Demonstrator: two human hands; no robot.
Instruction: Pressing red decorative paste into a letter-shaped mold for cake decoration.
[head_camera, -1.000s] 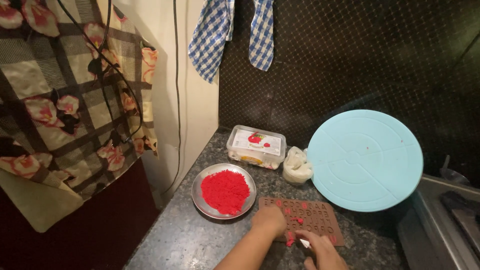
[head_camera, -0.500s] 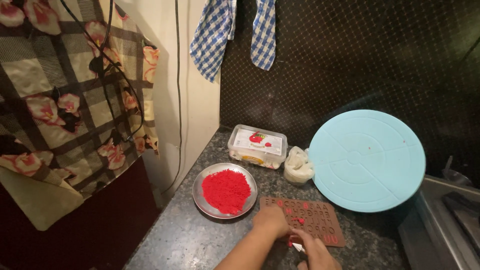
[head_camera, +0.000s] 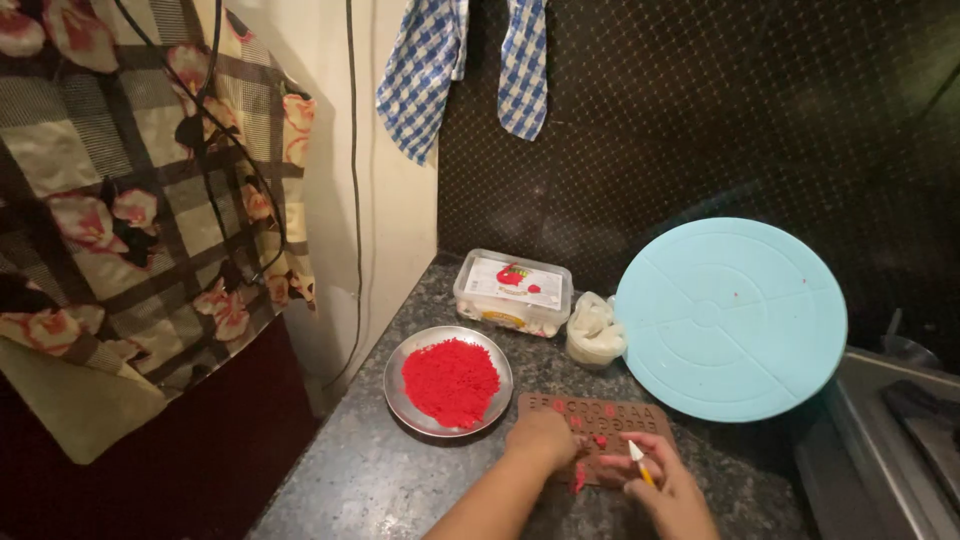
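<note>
Mould (head_camera: 600, 420), a brown letter tray, lies flat on the near counter just right of the steel plate (head_camera: 400, 385) of red crumbs. Your left hand (head_camera: 540, 440) presses open on it; your right hand (head_camera: 665, 490) is closed around a small yellow-handled tool (head_camera: 640, 462). Push hard and the mould may skid, scattering red bits. The turquoise turntable (head_camera: 730, 320) leans behind. Speckled granite counter (head_camera: 380, 480), dark tiled wall, checked cloth (head_camera: 460, 60) overhead.
</note>
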